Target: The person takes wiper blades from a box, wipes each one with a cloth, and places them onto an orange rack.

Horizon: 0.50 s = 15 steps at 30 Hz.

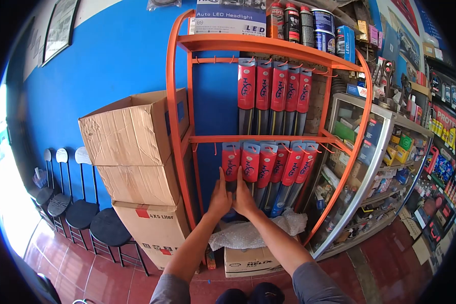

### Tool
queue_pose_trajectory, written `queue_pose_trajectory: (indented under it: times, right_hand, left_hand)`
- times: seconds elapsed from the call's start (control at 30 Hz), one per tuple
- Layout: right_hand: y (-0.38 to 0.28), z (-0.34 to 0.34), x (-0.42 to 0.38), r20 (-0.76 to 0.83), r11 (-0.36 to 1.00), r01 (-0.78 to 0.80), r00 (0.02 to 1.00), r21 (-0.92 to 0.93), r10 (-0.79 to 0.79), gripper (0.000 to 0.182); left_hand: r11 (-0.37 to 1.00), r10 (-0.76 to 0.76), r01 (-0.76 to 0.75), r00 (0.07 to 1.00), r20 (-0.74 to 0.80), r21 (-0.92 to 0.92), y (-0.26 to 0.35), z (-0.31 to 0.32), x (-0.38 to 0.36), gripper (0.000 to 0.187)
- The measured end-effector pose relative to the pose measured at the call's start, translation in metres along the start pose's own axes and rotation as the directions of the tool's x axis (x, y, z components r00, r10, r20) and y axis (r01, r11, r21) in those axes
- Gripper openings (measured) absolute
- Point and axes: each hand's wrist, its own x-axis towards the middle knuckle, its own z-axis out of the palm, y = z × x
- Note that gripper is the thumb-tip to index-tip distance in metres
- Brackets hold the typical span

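Observation:
Both arms reach forward to the lower row of red and blue packs on the orange rack (258, 138). My left hand (220, 196) and my right hand (244, 196) are on either side of the leftmost lower pack (231, 164), fingers pointing up along its edges. The pack lies between them, its top near the rack's bar. Beside it on the right hangs another red pack (251, 164), close to my right fingertips. An upper row of similar packs (278, 88) hangs above. The lower end of the leftmost pack is hidden by my hands.
Stacked cardboard boxes (137, 137) stand left of the rack, with black stools (82, 214) farther left. Bubble wrap (283, 224) lies on a Helix box (253, 261) below my forearms. A glass display case (370, 167) stands to the right.

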Motion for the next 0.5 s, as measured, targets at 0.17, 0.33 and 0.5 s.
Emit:
queue_pose_trajectory:
  times: [0.17,0.33,0.5]
  right_hand:
    - [0.004,0.009,0.014,-0.075,0.993,0.06,0.995,-0.103,-0.068,0.122]
    - [-0.003,0.01,-0.039,-0.084,0.993,0.101,0.991,-0.065,-0.106,0.121]
    - [-0.005,0.001,-0.106,0.049,0.998,-0.057,0.997,-0.02,0.058,0.123]
  left_hand:
    - [0.985,-0.167,0.171,0.967,0.19,-0.003,-0.015,-0.011,0.016,0.103]
    - [0.981,-0.181,0.19,0.97,0.163,-0.039,-0.025,-0.004,-0.04,0.098]
    - [0.97,-0.178,0.21,0.958,0.225,-0.125,0.008,-0.012,-0.1,0.088]
